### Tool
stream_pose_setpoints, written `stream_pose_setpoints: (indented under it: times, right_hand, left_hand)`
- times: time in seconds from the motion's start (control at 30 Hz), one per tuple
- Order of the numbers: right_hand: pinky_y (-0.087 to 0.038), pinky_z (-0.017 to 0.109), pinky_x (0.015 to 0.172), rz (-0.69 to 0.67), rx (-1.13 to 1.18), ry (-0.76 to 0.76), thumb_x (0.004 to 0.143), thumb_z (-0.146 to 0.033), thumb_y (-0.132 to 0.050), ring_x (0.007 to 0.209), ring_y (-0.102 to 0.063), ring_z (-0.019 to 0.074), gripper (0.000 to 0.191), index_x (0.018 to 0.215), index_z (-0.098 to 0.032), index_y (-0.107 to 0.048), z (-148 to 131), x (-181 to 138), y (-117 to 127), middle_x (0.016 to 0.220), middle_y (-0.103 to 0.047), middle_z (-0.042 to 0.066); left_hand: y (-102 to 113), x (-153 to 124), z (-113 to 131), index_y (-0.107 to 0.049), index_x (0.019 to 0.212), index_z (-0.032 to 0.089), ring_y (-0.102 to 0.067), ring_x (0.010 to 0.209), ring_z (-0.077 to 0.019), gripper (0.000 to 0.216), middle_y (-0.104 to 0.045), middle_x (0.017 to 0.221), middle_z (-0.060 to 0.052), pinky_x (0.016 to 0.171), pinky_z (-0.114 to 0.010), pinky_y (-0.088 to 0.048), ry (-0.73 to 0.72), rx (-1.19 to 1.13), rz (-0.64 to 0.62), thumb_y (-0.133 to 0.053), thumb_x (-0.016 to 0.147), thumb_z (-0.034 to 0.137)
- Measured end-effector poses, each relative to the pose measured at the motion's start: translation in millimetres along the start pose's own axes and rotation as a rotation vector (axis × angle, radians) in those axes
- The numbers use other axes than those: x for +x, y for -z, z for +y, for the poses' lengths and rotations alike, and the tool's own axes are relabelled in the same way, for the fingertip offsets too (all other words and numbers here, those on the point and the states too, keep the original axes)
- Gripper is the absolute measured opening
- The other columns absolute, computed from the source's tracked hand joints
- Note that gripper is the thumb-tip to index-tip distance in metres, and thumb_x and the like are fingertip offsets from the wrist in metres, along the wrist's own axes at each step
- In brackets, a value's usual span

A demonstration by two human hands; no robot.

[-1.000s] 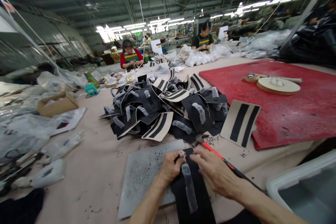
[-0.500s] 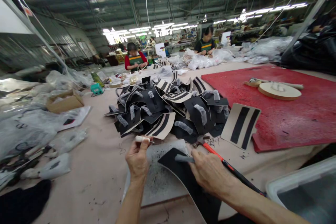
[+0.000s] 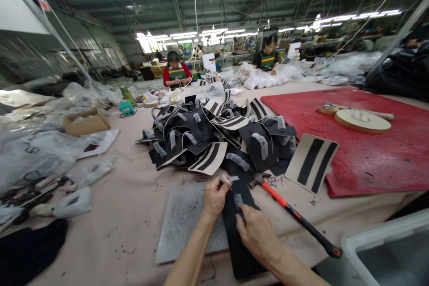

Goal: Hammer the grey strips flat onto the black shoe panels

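My left hand (image 3: 214, 196) is closed in a pinch on a small white-handled tool (image 3: 225, 180) with a thin tip, held just over the upper part of a black panel (image 3: 241, 237). Below it, my right hand (image 3: 256, 232) grips the panel's plastic-wrapped strap handle (image 3: 238, 201). The panel's left edge overlaps a scuffed grey board (image 3: 182, 221), and its upper end points toward a heap of similar panels (image 3: 209, 132). A claw hammer (image 3: 284, 203) with a red and black handle lies to the right of my right hand.
A red mat (image 3: 378, 156) bearing a tape roll (image 3: 362, 120) covers the right side. One striped panel (image 3: 311, 161) leans at its edge. Near right stands a translucent bin (image 3: 385, 232). Plastic bags (image 3: 40, 156) and a cardboard box (image 3: 86, 121) lie left. Two co-workers sit beyond the heap.
My left hand has moved right with the white-handled tool, from above the board to above the panel. The panel, curved and tilted before, now lies straighter, with my right hand lower on its handle.
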State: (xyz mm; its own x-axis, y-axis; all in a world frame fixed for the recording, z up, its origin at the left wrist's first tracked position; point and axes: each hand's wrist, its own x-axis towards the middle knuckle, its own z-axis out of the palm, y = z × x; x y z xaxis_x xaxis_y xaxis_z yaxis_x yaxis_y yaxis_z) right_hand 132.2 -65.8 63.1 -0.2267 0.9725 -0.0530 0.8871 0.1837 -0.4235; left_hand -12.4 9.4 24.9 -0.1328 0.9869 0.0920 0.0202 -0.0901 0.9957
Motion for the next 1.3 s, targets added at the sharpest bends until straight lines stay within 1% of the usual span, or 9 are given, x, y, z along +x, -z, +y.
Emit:
stream_pose_setpoints:
  times: [0.13, 0.37, 0.5, 0.57, 0.7, 0.97, 1.07, 1.2, 1.3]
  right_hand:
    - [-0.049, 0.034, 0.081, -0.006, 0.047, -0.041, 0.097, -0.025, -0.045, 0.095, -0.071, 0.0278, 0.032, 0.118, -0.013, -0.065, 4.9, -0.5, -10.7, 0.106, -0.074, 0.015]
    - [-0.048, 0.032, 0.087, 0.085, 0.31, 0.011, 0.102, -0.041, -0.036, 0.1, -0.068, 0.0218, 0.038, 0.117, -0.019, -0.064, 33.0, -1.8, -3.9, 0.109, -0.072, 0.009]
    - [-0.048, 0.035, 0.079, 0.288, 0.076, -0.008, 0.1, -0.04, -0.038, 0.088, -0.065, 0.023, 0.034, 0.109, -0.019, -0.063, 81.0, 3.6, 3.3, 0.102, -0.067, 0.011]
    - [-0.047, 0.037, 0.078, 0.329, -0.095, -0.019, 0.098, -0.037, -0.042, 0.086, -0.062, 0.0244, 0.029, 0.107, -0.018, -0.062, 108.7, 4.7, 3.7, 0.097, -0.064, 0.011]
    - [-0.044, 0.038, 0.075, 0.246, -0.323, -0.046, 0.093, -0.033, -0.051, 0.085, -0.058, 0.0266, 0.02, 0.101, -0.018, -0.061, 144.3, 1.1, 3.3, 0.09, -0.06, 0.009]
    - [-0.042, 0.036, 0.07, 0.141, -0.433, -0.1, 0.089, -0.023, -0.055, 0.08, -0.059, 0.0272, 0.011, 0.097, -0.017, -0.06, 156.6, 2.7, 12.6, 0.093, -0.06, 0.012]
    - [-0.042, 0.036, 0.071, 0.053, -0.215, -0.149, 0.086, -0.022, -0.054, 0.075, -0.058, 0.0244, 0.004, 0.085, -0.018, -0.056, 164.6, 3.1, 16.9, 0.081, -0.06, 0.009]
    - [-0.041, 0.027, 0.056, -0.25, 0.541, -0.324, 0.083, -0.034, -0.049, 0.056, -0.049, 0.0136, 0.014, 0.076, -0.023, -0.043, 154.0, -4.9, 24.4, 0.069, -0.054, -0.001]
    - [-0.029, 0.022, 0.039, -0.423, 1.0, -0.562, 0.08, -0.046, -0.047, 0.041, -0.031, 0.0074, 0.022, 0.079, -0.025, -0.04, 128.7, -11.7, 35.7, 0.067, -0.046, -0.007]
  left_hand:
    - [-4.4, 4.4, -11.3, -0.072, 0.088, 0.016, -0.072, 0.077, -0.0218, 0.02, -0.077, 0.081, -0.005, 0.075, -0.03, -0.054, 0.022, 0.005, -0.076, -0.072, 0.077, 0.033]
    - [-3.3, 0.2, -23.2, -0.072, 0.09, 0.017, -0.073, 0.082, -0.0224, 0.023, -0.078, 0.085, -0.006, 0.077, -0.03, -0.054, 0.068, 0.037, 0.006, -0.07, 0.079, 0.037]
    - [-3.7, 1.6, -22.5, -0.073, 0.095, 0.017, -0.072, 0.082, -0.0215, 0.026, -0.078, 0.086, -0.005, 0.076, -0.028, -0.053, 0.083, 0.085, 0.006, -0.068, 0.081, 0.038]
    - [-4.1, 1.9, -22.5, -0.073, 0.096, 0.017, -0.072, 0.083, -0.0213, 0.027, -0.078, 0.086, -0.004, 0.077, -0.028, -0.053, 0.087, 0.111, 0.007, -0.068, 0.082, 0.039]
    - [-5.7, 1.4, -20.4, -0.073, 0.095, 0.017, -0.072, 0.083, -0.0218, 0.025, -0.078, 0.085, -0.004, 0.077, -0.029, -0.053, 0.075, 0.15, 0.007, -0.068, 0.082, 0.038]
    - [-11.4, -3.1, -17.5, -0.073, 0.089, 0.02, -0.071, 0.08, -0.0201, 0.014, -0.077, 0.087, -0.003, 0.075, -0.027, -0.052, -0.058, 0.325, -0.009, -0.062, 0.086, 0.028]
    - [-11.8, -0.7, -15.4, -0.073, 0.09, 0.02, -0.07, 0.079, -0.0203, 0.014, -0.076, 0.086, -0.003, 0.076, -0.028, -0.051, -0.135, 0.394, -0.061, -0.06, 0.087, 0.023]
    - [-9.7, 5.6, -11.0, -0.073, 0.094, 0.02, -0.069, 0.081, -0.0215, 0.017, -0.076, 0.088, -0.005, 0.078, -0.03, -0.051, -0.182, 0.392, -0.191, -0.058, 0.086, 0.019]
    - [-7.6, 7.4, -9.5, -0.073, 0.096, 0.019, -0.068, 0.083, -0.0219, 0.019, -0.075, 0.089, -0.005, 0.08, -0.031, -0.051, -0.197, 0.368, -0.26, -0.058, 0.085, 0.018]
